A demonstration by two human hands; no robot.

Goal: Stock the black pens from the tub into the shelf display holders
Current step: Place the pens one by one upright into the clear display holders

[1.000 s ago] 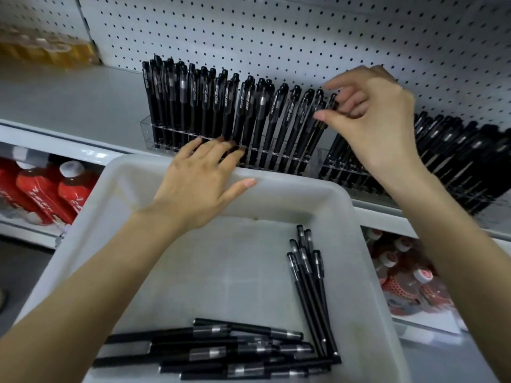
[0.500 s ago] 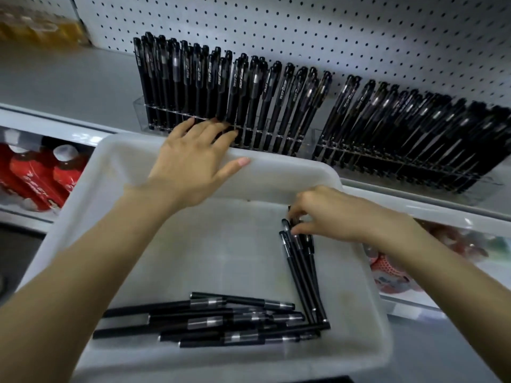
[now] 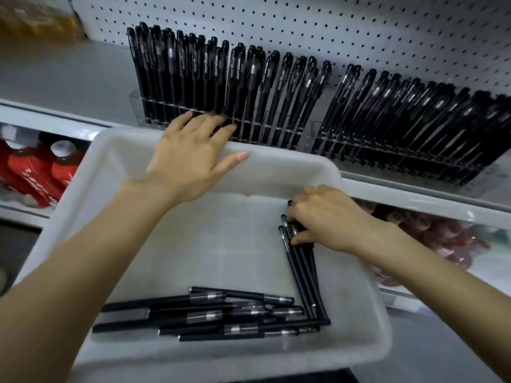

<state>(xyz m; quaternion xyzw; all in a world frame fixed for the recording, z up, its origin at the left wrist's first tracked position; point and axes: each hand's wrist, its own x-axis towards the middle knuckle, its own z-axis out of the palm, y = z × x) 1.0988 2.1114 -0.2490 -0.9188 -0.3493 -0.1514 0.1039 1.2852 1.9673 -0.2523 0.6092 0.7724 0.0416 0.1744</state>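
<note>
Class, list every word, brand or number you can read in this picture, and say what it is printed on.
No text can be read clearly.
displayed pens: white print on the barrels, too blurred to read.
red bottles: white lettering on the labels, too blurred to read.

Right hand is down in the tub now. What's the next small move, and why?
Probably lift one pen clear. The right hand curls on the pens along the right wall, none is raised yet, and the left hand rests on the tub rim just below the display holders.
</note>
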